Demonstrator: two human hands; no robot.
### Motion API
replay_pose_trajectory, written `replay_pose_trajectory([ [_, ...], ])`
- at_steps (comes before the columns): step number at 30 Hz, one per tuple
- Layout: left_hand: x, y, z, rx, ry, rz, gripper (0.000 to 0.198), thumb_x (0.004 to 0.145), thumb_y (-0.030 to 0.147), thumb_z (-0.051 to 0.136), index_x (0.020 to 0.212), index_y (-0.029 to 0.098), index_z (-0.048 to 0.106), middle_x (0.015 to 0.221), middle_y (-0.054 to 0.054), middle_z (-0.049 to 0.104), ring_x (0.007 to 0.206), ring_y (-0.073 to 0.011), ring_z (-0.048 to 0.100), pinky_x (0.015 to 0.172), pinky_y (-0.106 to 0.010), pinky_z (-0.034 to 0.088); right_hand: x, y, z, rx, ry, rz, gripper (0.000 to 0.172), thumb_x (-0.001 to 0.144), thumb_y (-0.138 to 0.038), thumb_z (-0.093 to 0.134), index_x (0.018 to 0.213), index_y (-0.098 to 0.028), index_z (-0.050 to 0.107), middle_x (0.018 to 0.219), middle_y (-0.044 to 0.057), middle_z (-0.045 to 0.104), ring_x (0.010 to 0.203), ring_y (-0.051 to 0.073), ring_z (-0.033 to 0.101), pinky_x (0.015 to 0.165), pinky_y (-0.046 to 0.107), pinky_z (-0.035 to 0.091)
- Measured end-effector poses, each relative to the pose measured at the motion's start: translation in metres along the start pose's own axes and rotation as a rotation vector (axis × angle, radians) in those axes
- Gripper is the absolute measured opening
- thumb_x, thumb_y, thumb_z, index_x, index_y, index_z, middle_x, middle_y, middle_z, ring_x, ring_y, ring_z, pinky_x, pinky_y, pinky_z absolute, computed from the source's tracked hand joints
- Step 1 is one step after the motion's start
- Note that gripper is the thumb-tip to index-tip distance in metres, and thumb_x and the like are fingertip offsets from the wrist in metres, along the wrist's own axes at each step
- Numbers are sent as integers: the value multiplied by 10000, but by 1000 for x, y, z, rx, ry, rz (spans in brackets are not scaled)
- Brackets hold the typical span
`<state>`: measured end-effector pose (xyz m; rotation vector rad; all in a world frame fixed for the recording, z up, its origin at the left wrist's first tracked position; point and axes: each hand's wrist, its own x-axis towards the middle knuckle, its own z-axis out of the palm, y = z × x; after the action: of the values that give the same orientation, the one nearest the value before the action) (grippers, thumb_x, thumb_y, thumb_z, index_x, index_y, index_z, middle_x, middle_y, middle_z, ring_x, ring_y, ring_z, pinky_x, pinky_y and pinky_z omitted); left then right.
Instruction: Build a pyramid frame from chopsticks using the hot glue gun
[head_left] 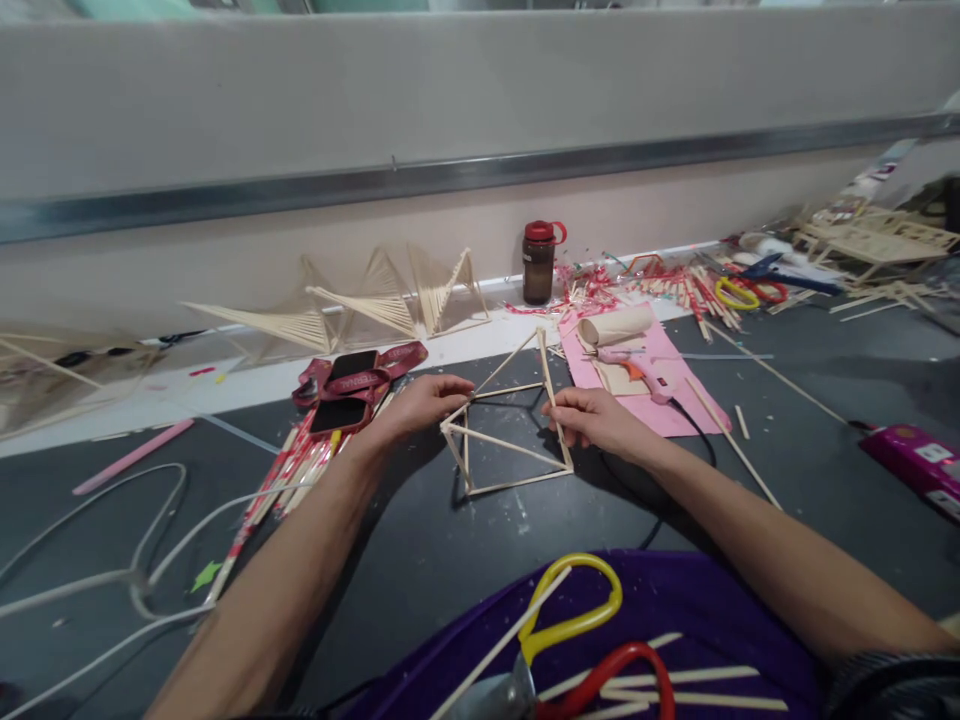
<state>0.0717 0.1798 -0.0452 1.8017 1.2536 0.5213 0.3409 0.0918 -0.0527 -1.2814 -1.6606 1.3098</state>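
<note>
A small open frame of pale wooden sticks (519,481) stands on the dark tabletop, with slanting pieces rising from its base. My left hand (429,405) pinches its left upper corner, the thumb and fingers drawn together there. On the other side, my right hand (592,418) grips the right-hand upright between thumb and fingers. A pink glue gun (637,372) lies just beyond my right hand, on a pink sheet (679,412). Across my lap are scissors (574,640) with yellow and red handles and several loose sticks (697,674).
Several fan-like stick models (367,305) line the wall. A bottle with a red lid (538,265) stands behind the frame. Phones with a red lanyard (352,385) rest on wrapped chopsticks (281,462) at left. White cable (139,580) loops nearby; a purple power strip (915,465) lies right.
</note>
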Motion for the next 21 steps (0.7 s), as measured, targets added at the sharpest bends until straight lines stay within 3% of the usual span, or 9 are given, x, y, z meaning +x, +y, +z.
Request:
replay_pose_trajectory([
  [5,-2,1,2,-26,-12,-9,448,645,400,661,1003,137,712,917,-85,716,736,-193,627,614,-272,458,2,3,1,-49,4,-12,198,800,-324,496,858,-164,598,770,2,619,529,75,545,431,168,379],
  [10,7,1,1,-49,-19,16,479,600,384,704,1017,148,708,965,-90,710,786,-190,629,684,-285,467,9,3,7,-45,21,-29,188,812,-312,474,862,-169,584,770,0,620,517,68,526,443,168,394],
  [15,8,-3,-5,-11,67,-4,346,544,373,732,787,126,736,688,-54,687,632,-176,596,599,-273,439,20,-5,18,-125,16,-54,173,823,-279,463,832,-163,592,737,4,625,513,73,533,445,165,398],
  [18,0,-7,-14,3,134,-22,337,560,400,719,768,135,728,629,-31,661,589,-166,575,549,-256,416,27,-10,10,-162,-6,-64,193,830,-297,469,844,-165,608,779,18,652,553,91,579,442,167,401],
  [21,-8,-17,-24,3,202,-35,354,562,414,723,789,142,721,645,-25,666,594,-160,575,544,-243,410,33,-13,-10,-278,108,-92,240,842,-276,437,927,-161,631,836,28,668,583,97,600,473,180,405],
])
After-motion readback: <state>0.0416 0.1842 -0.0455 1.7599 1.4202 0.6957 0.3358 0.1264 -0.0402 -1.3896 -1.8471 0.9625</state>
